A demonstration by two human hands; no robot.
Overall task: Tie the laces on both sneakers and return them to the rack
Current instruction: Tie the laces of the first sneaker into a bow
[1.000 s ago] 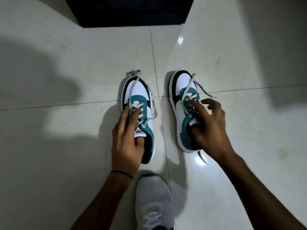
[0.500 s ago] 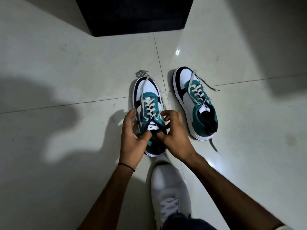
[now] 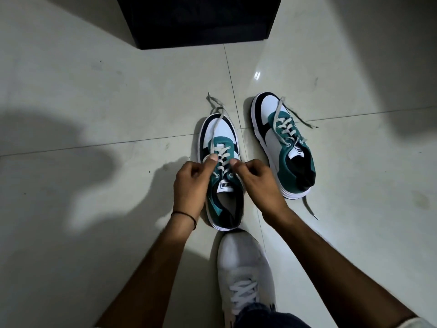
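Both hands are now raised from the tongue of the left sneaker (image 3: 218, 166) up to its lacing, whereas half a second earlier they were pressed together lower, at the collar. The left hand (image 3: 192, 183) is closed in a pinch on a lace strand (image 3: 215, 131) that runs over the toe and ends loose on the tiled floor (image 3: 94, 114). The right hand (image 3: 257, 181) is also curled with thumb against fingers beside the eyelets; whether a strand is really held there cannot be told. The right sneaker (image 3: 281, 143) is left alone just beside, slightly turned, its laces untied and trailing on the floor. The dark rack (image 3: 201, 20) is seen further ahead, well apart from the shoes.

For this step, it is judged that both lace ends should be drawn to equal length and the crossings tightened from the toe upward before any knot is made. The long front strand should be pulled back fully, otherwise the bow may be formed uneven.
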